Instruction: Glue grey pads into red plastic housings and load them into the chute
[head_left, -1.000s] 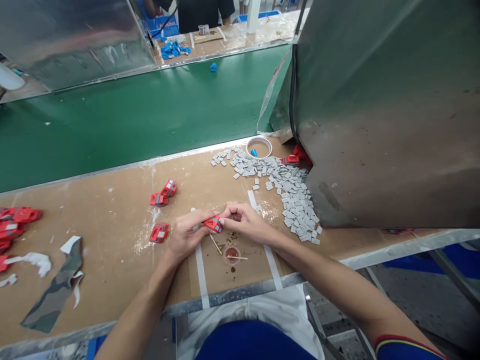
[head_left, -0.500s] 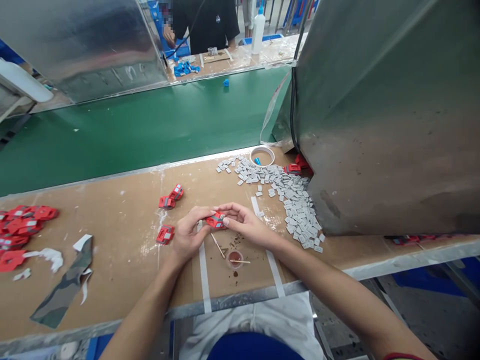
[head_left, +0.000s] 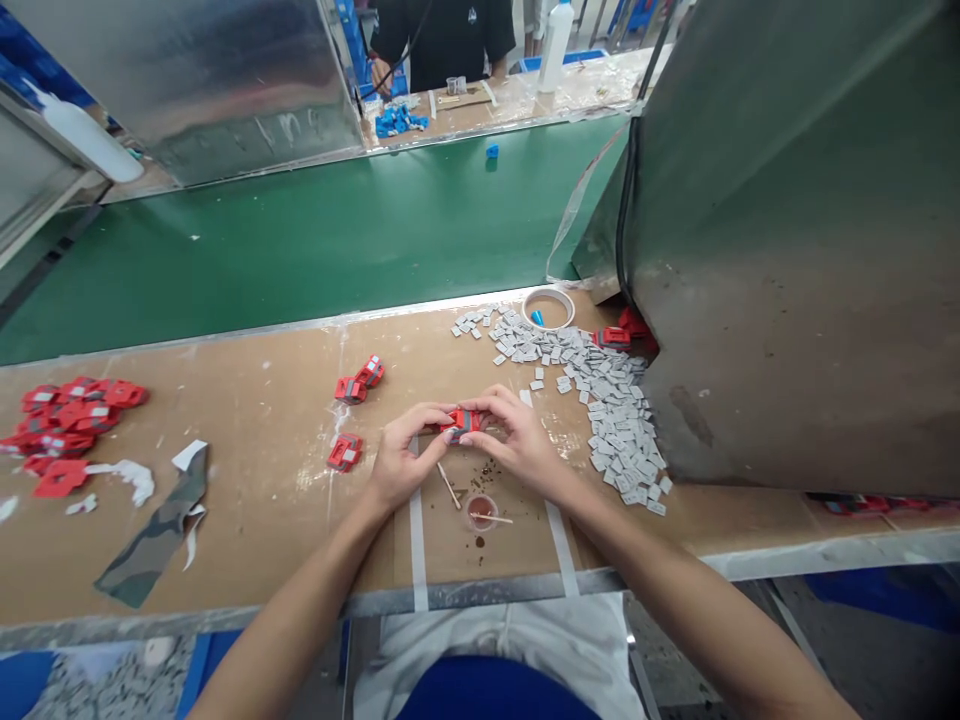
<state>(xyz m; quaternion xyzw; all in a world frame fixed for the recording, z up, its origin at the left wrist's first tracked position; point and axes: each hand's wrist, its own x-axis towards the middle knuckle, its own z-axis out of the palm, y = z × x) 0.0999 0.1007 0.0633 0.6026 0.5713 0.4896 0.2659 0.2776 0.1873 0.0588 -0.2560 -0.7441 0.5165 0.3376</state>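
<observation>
Between my two hands is a small red toy car body with grey parts, held just above the bench. My left hand pinches its left end, and my right hand grips its right end. Below them stands a small clear cup of reddish-brown liquid with a thin stick across it. Another stick lies on the bench beside dark specks. Left of my hands lie a few similar red car pieces. Small grey rectangular tiles are heaped to the right.
A tape roll sits behind the tiles. More red pieces and a camouflage strip lie at left. Beyond the bench runs a green belt carrying a blue piece. A metal panel bounds the right; a person stands opposite.
The view has shifted, so the scene sits further right. Both hands still hold the red car body, which has been turned, and their fingers have shifted on it.
</observation>
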